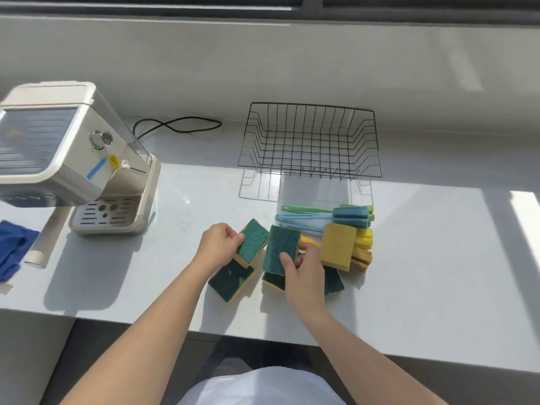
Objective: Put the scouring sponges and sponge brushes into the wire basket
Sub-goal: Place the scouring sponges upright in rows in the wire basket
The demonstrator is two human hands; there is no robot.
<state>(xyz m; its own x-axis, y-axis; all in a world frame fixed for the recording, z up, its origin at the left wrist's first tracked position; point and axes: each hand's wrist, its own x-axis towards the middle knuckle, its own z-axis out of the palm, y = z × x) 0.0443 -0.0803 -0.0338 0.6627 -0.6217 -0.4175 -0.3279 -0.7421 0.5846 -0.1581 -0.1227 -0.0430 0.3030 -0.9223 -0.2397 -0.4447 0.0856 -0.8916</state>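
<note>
The black wire basket (pixel 309 168) stands empty at the back of the white counter. In front of it lies a pile of green-and-yellow scouring sponges and sponge brushes. My left hand (pixel 217 244) grips one scouring sponge (pixel 254 239), green side up and tilted. My right hand (pixel 304 273) holds a second scouring sponge (pixel 282 248) lifted on edge. Another sponge (pixel 230 280) lies flat under my left hand, and one more (pixel 334 280) to the right. A yellow-side-up sponge (pixel 337 247) leans on the sponge brushes (pixel 350 217), which have blue, green and yellow handles.
A cream coffee machine (pixel 73 159) stands at the left with its black cord (pixel 178 125) trailing behind. A blue cloth (pixel 13 247) and a grey cylinder (pixel 46 238) lie at the far left. The counter's front edge (pixel 263 337) runs just below the sponges.
</note>
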